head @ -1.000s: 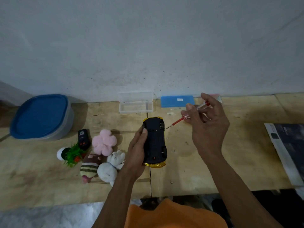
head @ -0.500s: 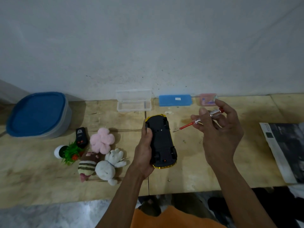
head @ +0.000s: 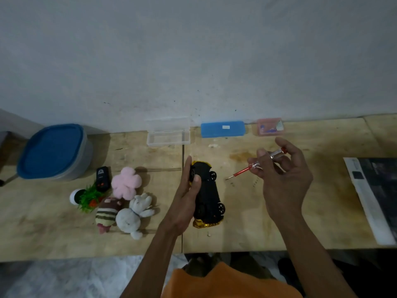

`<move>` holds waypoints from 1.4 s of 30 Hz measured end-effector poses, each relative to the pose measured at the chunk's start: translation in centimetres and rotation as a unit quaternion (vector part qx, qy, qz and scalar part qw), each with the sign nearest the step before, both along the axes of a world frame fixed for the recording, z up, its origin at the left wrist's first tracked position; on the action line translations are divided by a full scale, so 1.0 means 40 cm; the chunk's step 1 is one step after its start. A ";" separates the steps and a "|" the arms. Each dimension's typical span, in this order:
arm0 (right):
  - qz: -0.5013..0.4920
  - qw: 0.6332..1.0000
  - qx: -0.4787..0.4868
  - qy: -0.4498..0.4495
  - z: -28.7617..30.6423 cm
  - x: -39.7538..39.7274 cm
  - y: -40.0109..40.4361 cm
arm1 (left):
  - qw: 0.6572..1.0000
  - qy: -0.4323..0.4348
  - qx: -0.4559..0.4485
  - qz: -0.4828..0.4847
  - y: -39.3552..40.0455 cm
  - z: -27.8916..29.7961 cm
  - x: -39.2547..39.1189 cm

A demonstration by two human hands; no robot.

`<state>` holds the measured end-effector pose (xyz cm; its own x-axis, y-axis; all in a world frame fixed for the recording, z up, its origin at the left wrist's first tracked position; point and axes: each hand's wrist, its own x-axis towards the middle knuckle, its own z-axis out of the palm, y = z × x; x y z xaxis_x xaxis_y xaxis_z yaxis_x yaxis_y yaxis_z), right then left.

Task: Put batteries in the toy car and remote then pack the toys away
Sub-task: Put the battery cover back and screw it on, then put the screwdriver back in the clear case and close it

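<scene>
Zero batteries in yet | our left hand (head: 186, 198) grips the car (head: 207, 195) | right hand (head: 283, 179) pinches the screwdriver (head: 253, 167) | remote (head: 102, 178), packing left

The toy car (head: 206, 194) shows a black underside with a gold rim at both ends. The screwdriver (head: 255, 166) has a red shaft and a clear handle capped red. Near the table's (head: 247, 235) left edge sits a tub with a blue lid (head: 50, 150). Along the back edge lie a clear case (head: 168, 134), a blue case (head: 222, 129) and a pinkish one (head: 270, 127). The remote (head: 102, 178) is black, perhaps with red buttons. One plush (head: 126, 183) is pink, one (head: 133, 214) white, one (head: 106, 214) striped brown and cream.
</scene>
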<state>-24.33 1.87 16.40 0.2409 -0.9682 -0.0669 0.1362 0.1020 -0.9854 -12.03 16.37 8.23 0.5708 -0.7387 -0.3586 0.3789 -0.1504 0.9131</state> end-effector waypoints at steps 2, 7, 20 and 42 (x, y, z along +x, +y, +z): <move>0.005 1.000 0.015 0.001 -0.018 -0.019 -0.024 | 0.997 -0.062 0.049 0.015 -0.012 -0.005 -0.017; 0.023 0.991 0.131 -0.011 -0.094 -0.042 -0.080 | 0.945 -0.240 0.219 0.025 -0.044 -0.069 -0.019; 0.049 0.974 0.215 0.058 -0.217 -0.111 -0.183 | 0.743 -0.410 0.519 -0.104 -0.199 -0.231 -0.006; 0.183 0.948 0.229 0.121 -0.258 0.075 -0.165 | 0.748 -0.418 0.499 -0.132 -0.180 -0.233 0.029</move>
